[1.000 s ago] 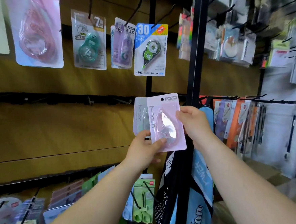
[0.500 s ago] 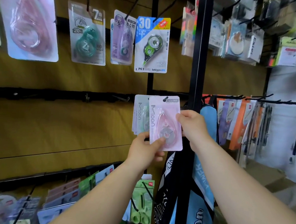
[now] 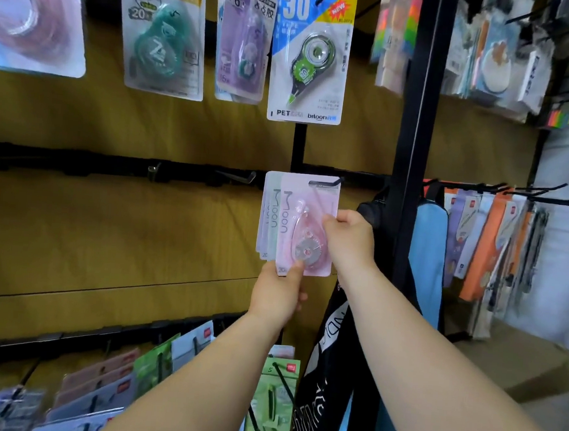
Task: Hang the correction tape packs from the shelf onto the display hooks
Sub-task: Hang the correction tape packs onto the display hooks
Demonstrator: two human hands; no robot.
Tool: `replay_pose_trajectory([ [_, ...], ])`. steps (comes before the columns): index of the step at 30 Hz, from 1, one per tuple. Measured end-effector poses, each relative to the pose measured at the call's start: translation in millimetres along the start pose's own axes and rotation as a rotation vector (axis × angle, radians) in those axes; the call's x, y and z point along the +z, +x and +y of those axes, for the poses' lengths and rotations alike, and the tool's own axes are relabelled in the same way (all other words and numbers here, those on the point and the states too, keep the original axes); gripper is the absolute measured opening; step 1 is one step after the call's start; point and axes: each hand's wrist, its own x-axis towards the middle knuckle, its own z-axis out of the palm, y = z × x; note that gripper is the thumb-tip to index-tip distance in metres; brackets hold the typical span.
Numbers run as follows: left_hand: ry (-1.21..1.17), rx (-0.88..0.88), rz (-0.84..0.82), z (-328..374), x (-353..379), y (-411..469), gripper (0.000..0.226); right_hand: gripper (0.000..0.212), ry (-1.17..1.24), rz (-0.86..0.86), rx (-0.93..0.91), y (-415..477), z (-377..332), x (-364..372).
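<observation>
Two bare forearms rise from the 6 o'clock edge toward a pink correction tape pack (image 3: 304, 226) held at the centre of a shop display wall. The left hand (image 3: 279, 294) pinches the pack's lower edge, thumb on the front near the bottom left corner; the right hand (image 3: 348, 241) grips its right edge at 3 o'clock of the card. The pack is a pale pink card printed "Moon" down its left side, with a clear teardrop dispenser showing a toothed wheel behind a transparent blister. Its top sits at a black display hook (image 3: 325, 184), whose tip shows at the card's upper right; whether the hook passes through the hang hole cannot be told. Just behind and to the left, a pale green pack (image 3: 269, 214) of the same design hangs against it. At 12 o'clock hangs a blue-topped pack (image 3: 309, 59) marked "30" with a green dispenser, flanked to the left by a purple pack (image 3: 243, 44) and a teal pack (image 3: 161, 38). A black upright post (image 3: 417, 123) stands at 2 o'clock, with more stationery beyond it.
</observation>
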Motion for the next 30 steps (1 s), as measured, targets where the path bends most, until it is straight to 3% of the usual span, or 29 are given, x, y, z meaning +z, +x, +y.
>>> replay_pose_trajectory([
  [7,0.000,-0.023,0.022,-9.5,-6.0,26.0,0.023,0.013,0.024,-0.018,-0.015,14.2,10.1,21.0],
  [12,-0.043,-0.091,0.005,-19.3,-19.1,16.3,0.022,0.007,-0.085,-0.066,-0.008,7.6,22.2,20.9],
  [16,-0.124,-0.170,-0.109,-29.1,-29.7,-21.9,0.024,0.009,-0.172,-0.150,0.020,-16.5,25.5,12.0],
  [21,-0.057,-0.119,-0.229,-34.2,-49.8,-90.9,0.029,0.023,-0.214,-0.167,-0.003,-65.5,20.1,-8.9],
  [24,-0.004,-0.122,-0.281,-55.5,-71.5,-137.5,0.031,0.030,-0.158,-0.273,0.023,-104.5,21.6,-14.4],
  [30,0.058,-0.312,-0.035,-140.7,-147.8,-226.2,0.053,0.031,-0.167,-0.607,0.135,-198.0,62.8,19.3],
])
